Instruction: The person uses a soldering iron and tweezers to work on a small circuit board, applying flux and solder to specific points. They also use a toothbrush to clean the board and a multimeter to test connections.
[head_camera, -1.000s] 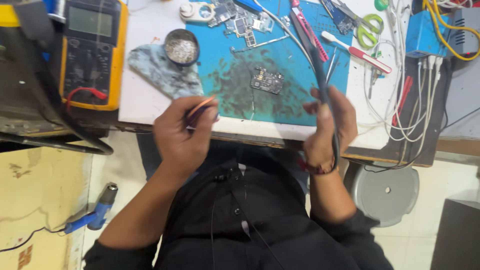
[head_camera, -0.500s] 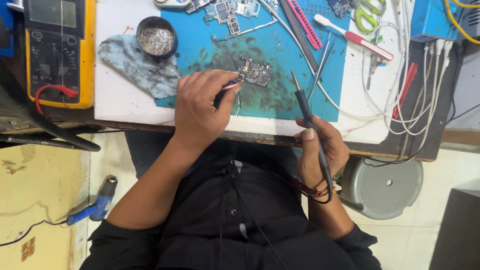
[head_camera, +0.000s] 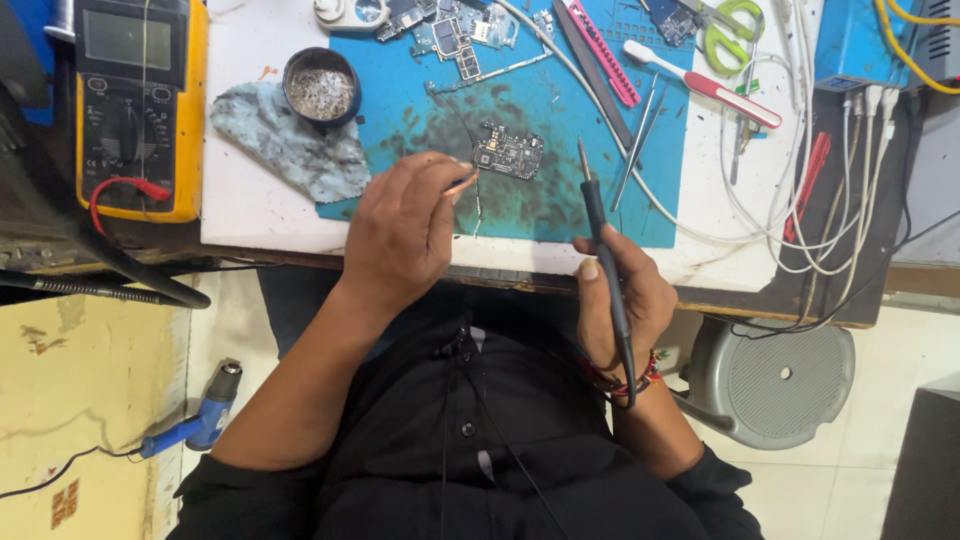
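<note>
Moved: left hand (head_camera: 400, 235) now beside board (head_camera: 508, 153), fingers pinching a thin copper-coloured piece. Right hand (head_camera: 622, 300) grips iron (head_camera: 597, 225), tip short of board; soldering not begun.

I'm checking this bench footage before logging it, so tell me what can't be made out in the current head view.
- Left hand: its own back hides how the fingers grip the thin copper-coloured tool.
- Small circuit board: parts too small to tell apart.
- Soldering iron in the right hand: whether the tip touches the blue mat is unclear.
- Yellow multimeter: screen blank grey from here.
- Scissors: cut off by the top edge.
</note>
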